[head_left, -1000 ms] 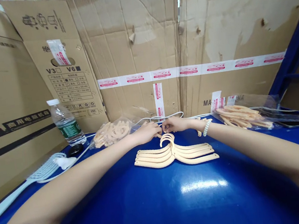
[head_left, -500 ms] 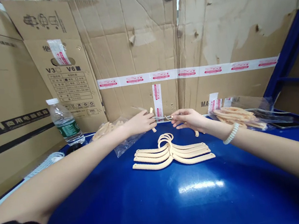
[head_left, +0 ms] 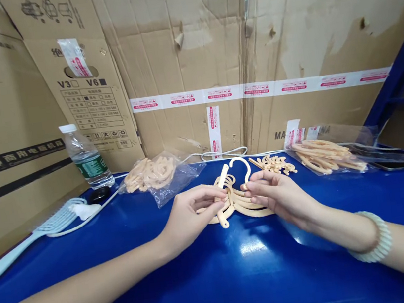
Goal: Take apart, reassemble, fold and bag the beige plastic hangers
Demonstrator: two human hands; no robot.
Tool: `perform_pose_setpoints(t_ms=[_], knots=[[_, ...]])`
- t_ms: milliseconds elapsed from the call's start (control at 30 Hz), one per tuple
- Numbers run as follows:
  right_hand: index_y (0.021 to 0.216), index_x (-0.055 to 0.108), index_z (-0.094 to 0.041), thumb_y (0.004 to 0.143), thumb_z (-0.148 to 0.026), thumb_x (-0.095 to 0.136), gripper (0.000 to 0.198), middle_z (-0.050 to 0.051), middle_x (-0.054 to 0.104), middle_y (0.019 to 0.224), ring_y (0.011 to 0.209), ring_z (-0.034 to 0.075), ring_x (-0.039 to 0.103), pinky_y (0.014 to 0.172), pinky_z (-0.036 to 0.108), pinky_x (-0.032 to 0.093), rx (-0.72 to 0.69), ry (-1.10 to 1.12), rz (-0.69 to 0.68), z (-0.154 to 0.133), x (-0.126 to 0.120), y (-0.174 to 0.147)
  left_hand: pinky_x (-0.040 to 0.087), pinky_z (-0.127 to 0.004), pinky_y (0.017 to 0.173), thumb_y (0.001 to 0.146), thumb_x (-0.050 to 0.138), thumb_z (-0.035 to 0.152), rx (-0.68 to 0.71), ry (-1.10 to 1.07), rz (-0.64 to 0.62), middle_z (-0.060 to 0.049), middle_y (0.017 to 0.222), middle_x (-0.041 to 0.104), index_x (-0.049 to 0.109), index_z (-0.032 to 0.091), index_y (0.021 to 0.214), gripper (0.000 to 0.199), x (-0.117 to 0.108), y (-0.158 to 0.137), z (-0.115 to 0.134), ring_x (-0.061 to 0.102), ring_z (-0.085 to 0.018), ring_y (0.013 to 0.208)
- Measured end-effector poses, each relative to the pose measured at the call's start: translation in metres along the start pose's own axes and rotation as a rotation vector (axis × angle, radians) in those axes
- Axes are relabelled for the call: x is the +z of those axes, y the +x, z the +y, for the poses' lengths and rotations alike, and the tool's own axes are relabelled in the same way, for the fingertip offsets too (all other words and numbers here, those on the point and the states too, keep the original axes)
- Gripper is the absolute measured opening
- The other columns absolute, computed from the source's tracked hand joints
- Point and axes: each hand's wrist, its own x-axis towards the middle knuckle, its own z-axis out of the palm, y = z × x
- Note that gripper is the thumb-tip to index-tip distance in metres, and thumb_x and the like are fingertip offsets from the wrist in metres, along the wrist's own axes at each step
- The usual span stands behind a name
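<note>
My left hand (head_left: 192, 214) is closed on a beige plastic hanger arm (head_left: 223, 175), held tilted, its ends sticking out above and below the fingers. My right hand (head_left: 287, 194) pinches the lower end of a beige hanger hook (head_left: 246, 166) between thumb and fingers, its curve pointing up. The two pieces are close but apart. Under and behind both hands, several assembled hangers (head_left: 252, 211) lie overlapped on the blue table, partly hidden by the fingers. A small pile of loose beige hooks (head_left: 275, 164) lies just beyond my right hand.
Clear plastic bags of beige parts lie at the back left (head_left: 152, 173) and back right (head_left: 324, 154). On the left are a water bottle (head_left: 90, 159), a black cap (head_left: 100, 194) and a light blue brush-like tool (head_left: 52, 223). A white cable (head_left: 206, 157) runs along the cardboard wall (head_left: 182, 64).
Both hands have come back from the table's far edge toward me, bringing the hanger arm and the hook above the assembled hangers. The view has shifted slightly downward.
</note>
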Motion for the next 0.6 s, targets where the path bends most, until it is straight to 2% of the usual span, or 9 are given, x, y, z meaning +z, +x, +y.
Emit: perform_pose_setpoints(t_ms=[67,133,200,333,467,600], knots=[[0.078,0.06,-0.018,0.059,-0.022,0.091,0.036,0.001,0.072,0.077,0.073,0.013,0.07,0.069,0.021,0.057,0.004,0.034,0.002,0.005,0.002,-0.007,0.061,-0.038,0.082,0.078,0.073,0.025,-0.102,-0.144,0.01,-0.006,0.096,0.074,0.066,0.018,0.102,0.026,0.005,-0.004,-0.002,0.072,-0.023,0.09],[0.085,0.063,-0.019,0.06,-0.022,0.091,0.037,0.001,0.073,0.078,0.075,0.013,0.07,0.072,0.022,0.057,0.011,0.046,-0.008,0.007,0.003,-0.011,0.062,-0.039,0.081,0.074,0.075,0.022,-0.166,-0.234,0.043,-0.008,0.107,0.072,0.056,0.02,0.121,0.051,0.006,-0.006,-0.004,0.072,-0.023,0.091],[0.089,0.067,-0.018,0.062,-0.023,0.09,0.035,0.003,0.073,0.08,0.077,0.014,0.07,0.075,0.022,0.057,0.032,0.025,-0.048,0.008,0.003,-0.015,0.061,-0.04,0.081,0.073,0.076,0.02,-0.208,-0.275,0.072,-0.01,0.116,0.068,0.05,0.021,0.127,0.06,0.007,-0.008,-0.005,0.071,-0.024,0.094],[0.08,0.072,-0.015,0.067,-0.027,0.087,0.023,0.006,0.073,0.088,0.084,0.015,0.069,0.075,0.021,0.057,0.082,-0.034,-0.155,0.011,0.006,-0.02,0.055,-0.044,0.092,0.08,0.071,0.026,-0.203,-0.282,-0.005,-0.009,0.105,0.071,0.058,0.017,0.098,0.024,0.01,-0.016,-0.005,0.068,-0.025,0.101],[0.083,0.074,-0.016,0.07,-0.032,0.085,0.023,0.005,0.071,0.093,0.087,0.014,0.067,0.08,0.022,0.056,0.115,-0.06,-0.2,0.012,0.01,-0.022,0.051,-0.042,0.097,0.086,0.065,0.028,-0.103,-0.273,-0.034,-0.006,0.108,0.068,0.053,0.022,0.096,0.016,0.015,-0.021,-0.002,0.063,-0.023,0.107],[0.084,0.073,-0.015,0.071,-0.032,0.085,0.025,0.006,0.069,0.097,0.086,0.015,0.067,0.08,0.025,0.057,0.166,-0.067,-0.218,0.011,0.01,-0.022,0.053,-0.036,0.085,0.087,0.062,0.029,-0.095,-0.202,0.023,-0.002,0.091,0.061,0.05,0.023,0.092,0.015,0.015,-0.022,-0.003,0.062,-0.02,0.093]])
